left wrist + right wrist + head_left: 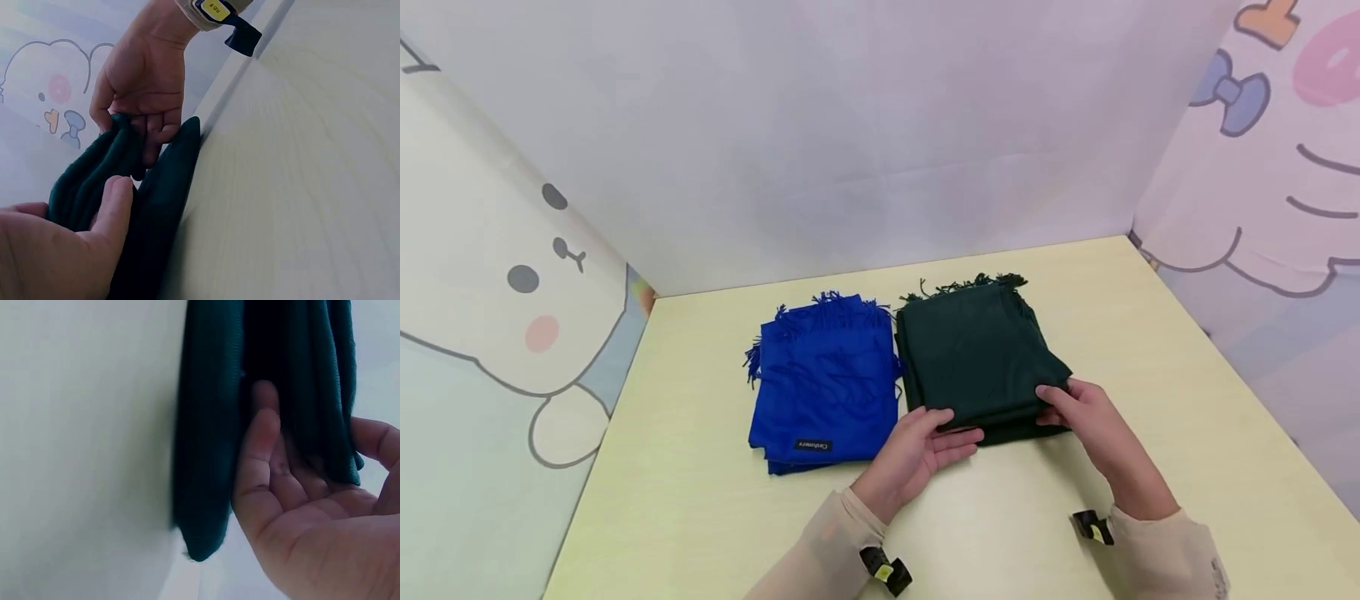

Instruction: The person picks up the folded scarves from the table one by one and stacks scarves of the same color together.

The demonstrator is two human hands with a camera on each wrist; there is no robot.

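A folded dark green scarf [973, 350] with a fringe along its far edge lies right of centre in the head view. My left hand [917, 454] holds the near left part of its upper layers, thumb on top and fingers underneath. At the near right corner, my right hand [1092, 421] pinches the same layers between thumb and fingers. In the right wrist view, those raised folds [322, 381] lie in the hand, while a lower fold [209, 444] hangs apart beside the fingers. Close on the left is a folded blue scarf [827, 375], fringed at its far side.
The blue scarf bears a small black label [813, 445] reading "Cashmere", upside down in the head view. Both scarves are on a pale wood-grain table [685, 500]. A white cloth wall [880, 150] rises behind it, with cartoon-printed sheets [482, 292] at the sides.
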